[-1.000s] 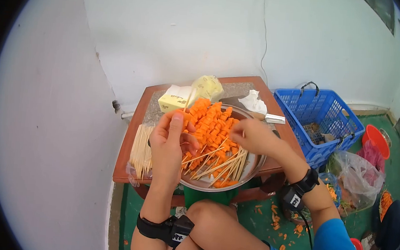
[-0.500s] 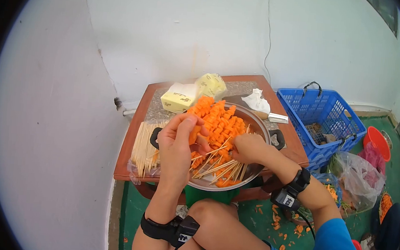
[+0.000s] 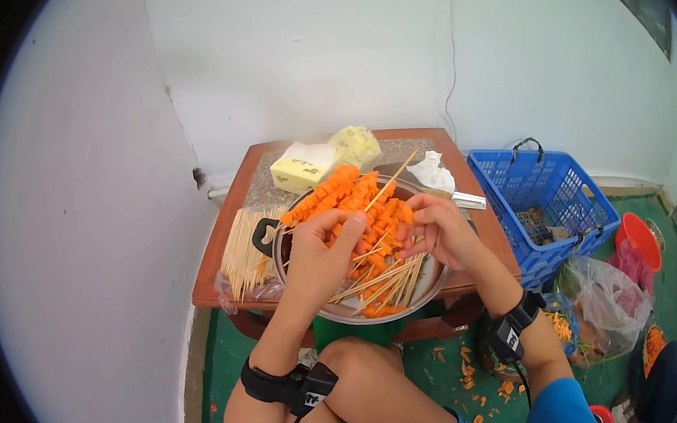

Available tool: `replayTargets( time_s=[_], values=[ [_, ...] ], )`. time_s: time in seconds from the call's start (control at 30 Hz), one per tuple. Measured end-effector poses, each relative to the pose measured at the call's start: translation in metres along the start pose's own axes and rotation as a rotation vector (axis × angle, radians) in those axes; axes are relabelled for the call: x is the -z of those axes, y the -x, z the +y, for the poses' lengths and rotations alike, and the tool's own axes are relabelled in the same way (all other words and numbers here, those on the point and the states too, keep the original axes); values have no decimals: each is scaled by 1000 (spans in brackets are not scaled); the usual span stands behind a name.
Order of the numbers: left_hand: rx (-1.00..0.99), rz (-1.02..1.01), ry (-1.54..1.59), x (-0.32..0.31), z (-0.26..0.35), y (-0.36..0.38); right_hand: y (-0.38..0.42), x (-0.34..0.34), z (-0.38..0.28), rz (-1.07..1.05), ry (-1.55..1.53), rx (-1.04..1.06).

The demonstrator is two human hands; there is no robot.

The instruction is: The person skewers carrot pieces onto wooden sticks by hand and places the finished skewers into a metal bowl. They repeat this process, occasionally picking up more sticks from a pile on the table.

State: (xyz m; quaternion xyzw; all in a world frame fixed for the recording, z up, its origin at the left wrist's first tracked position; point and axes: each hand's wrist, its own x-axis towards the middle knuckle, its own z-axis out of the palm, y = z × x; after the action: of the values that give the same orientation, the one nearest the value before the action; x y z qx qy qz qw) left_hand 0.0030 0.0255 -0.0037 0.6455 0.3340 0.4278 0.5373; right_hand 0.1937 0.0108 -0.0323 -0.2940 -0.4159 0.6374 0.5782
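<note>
My left hand (image 3: pixel 323 250) is closed on a bamboo skewer (image 3: pixel 394 178) that slants up and to the right above the pan. Just right of it, my right hand (image 3: pixel 448 231) pinches a piece of carrot (image 3: pixel 407 216) at its fingertips. Below both hands stands a wide metal pan (image 3: pixel 434 292) with black handles. Finished-looking carrot skewers (image 3: pixel 333 185) are heaped at its far side, threaded with orange pieces. Nearer me, loose bamboo sticks (image 3: pixel 392 285) lie across more carrot pieces, partly hidden by my hands.
A bundle of bamboo sticks (image 3: pixel 244 256) lies left of the pan on the wooden table (image 3: pixel 217 269). Behind are a yellow tissue pack (image 3: pixel 304 168), a crumpled tissue (image 3: pixel 432 171) and a knife (image 3: pixel 468 199). A blue basket (image 3: pixel 547 169) and red basin (image 3: pixel 639 240) stand right.
My right hand has risen from the sticks in the pan and now holds a carrot piece. My left hand has moved right and lower, and a bare skewer now sticks out of it.
</note>
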Motion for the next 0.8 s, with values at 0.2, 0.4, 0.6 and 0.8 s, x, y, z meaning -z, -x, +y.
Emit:
replayTargets(
  time_s=[0.2, 0.4, 0.6, 0.8],
  values=[
    [9, -43, 133, -14, -8, -1, 1, -21, 8, 14, 287, -62],
    [-26, 3, 107, -14, -12, -3, 5, -32, 7, -1, 269, -33],
    [-80, 68, 204, -10, -4, 1, 4, -11, 2, -9, 82, 0],
    [-34, 60, 52, -10, -2, 2, 6, 7, -13, -132, -304, 84]
  ],
)
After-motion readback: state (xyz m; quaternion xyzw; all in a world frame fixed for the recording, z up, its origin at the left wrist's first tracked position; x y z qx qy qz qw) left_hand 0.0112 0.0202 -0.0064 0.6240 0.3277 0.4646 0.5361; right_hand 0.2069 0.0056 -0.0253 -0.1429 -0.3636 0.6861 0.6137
